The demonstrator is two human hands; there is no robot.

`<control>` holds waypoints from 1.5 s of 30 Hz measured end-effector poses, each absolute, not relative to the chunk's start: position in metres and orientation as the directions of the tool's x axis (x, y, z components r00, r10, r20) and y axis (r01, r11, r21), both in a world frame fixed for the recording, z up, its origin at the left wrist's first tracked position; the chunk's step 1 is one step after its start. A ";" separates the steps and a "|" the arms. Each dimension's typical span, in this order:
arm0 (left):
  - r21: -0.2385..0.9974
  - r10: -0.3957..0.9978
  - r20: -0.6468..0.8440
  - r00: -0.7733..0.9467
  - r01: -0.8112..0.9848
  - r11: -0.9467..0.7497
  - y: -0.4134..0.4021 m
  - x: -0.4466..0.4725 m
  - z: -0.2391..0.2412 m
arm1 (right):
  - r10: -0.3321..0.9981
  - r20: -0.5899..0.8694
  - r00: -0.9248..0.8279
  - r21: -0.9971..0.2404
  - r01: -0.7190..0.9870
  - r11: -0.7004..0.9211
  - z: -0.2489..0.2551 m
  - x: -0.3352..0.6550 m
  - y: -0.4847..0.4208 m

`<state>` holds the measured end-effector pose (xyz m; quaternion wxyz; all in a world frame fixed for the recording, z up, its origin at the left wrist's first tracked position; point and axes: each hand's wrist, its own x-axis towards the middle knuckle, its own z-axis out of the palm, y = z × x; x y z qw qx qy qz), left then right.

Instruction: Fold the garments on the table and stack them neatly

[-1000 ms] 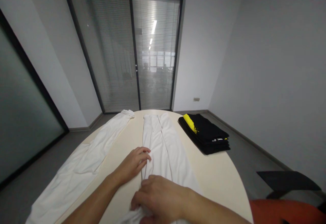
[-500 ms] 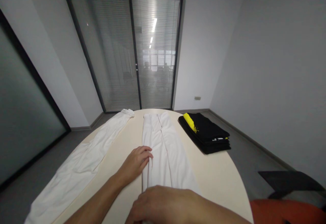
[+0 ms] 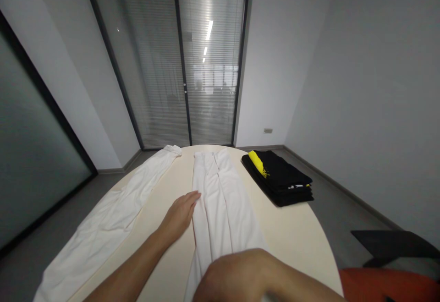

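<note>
White trousers (image 3: pixel 225 201) lie lengthwise on the round table, the waistband at the far end and long creases running toward me. My left hand (image 3: pixel 180 212) rests at their left edge, fingers fairly straight and close together, the tips touching the cloth. Nearer to me, my right hand (image 3: pixel 230 277) is bent over the lower part of the trousers. Its fingers are hidden beneath the back of the hand and cut off by the picture's lower edge. The cloth under it slants toward the lower left.
Another long white garment (image 3: pixel 113 215) lies along the left side of the round table (image 3: pixel 292 238). A folded stack of black garments (image 3: pixel 278 178), the top one with a yellow print, sits at the right. Beyond the table's right edge stands an orange and black chair (image 3: pixel 388 286).
My left hand has moved slightly left and away from me, its fingers straighter. My right hand has shifted to the right. The trousers' near left edge has spread leftward, with the folds rearranged.
</note>
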<state>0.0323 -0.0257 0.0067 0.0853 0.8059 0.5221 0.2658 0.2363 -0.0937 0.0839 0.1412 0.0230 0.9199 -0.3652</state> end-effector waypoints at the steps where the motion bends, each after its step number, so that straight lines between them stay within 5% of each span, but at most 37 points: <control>1: 0.411 0.900 0.313 0.303 0.811 -0.416 -0.024 0.030 0.006 | -0.054 -0.276 -0.960 -0.683 0.157 0.713 0.089 0.239 -0.093; 6: 0.377 0.926 0.252 0.280 0.853 -0.360 -0.022 0.026 0.005 | 0.125 -0.135 -0.983 -0.762 0.183 0.621 0.111 0.261 -0.086; 10: 0.329 0.936 0.229 0.268 0.884 -0.333 -0.022 0.025 0.006 | 0.576 -0.023 -0.817 -0.589 0.477 0.652 0.104 0.279 -0.065; 12: 0.307 0.942 0.209 0.261 0.897 -0.317 -0.022 0.022 0.009 | 0.662 -0.095 -0.744 -0.498 0.611 0.615 0.091 0.285 -0.053; 16: 0.283 0.954 0.178 0.243 0.915 -0.286 -0.019 0.013 0.013 | 0.672 -0.310 -0.673 -0.423 0.730 0.536 0.068 0.287 -0.038; 20: 0.295 0.939 0.195 0.284 0.896 -0.333 -0.022 0.005 0.015 | 0.655 -0.347 -0.671 -0.424 0.735 0.529 0.061 0.285 -0.036; 25: 0.407 0.880 0.210 0.425 0.781 -0.474 -0.042 0.009 0.039 | 0.726 -0.096 -0.681 -0.418 0.689 0.592 0.062 0.280 -0.039; 29: 0.469 0.885 -0.014 0.465 0.785 -0.405 -0.061 0.019 0.068 | 0.789 0.126 -0.601 -0.458 0.670 0.584 0.059 0.263 -0.042; 45: 0.516 0.766 -0.457 0.453 0.836 -0.186 -0.093 0.031 0.085 | 0.888 0.170 -0.428 -0.648 0.630 0.428 0.043 0.233 -0.042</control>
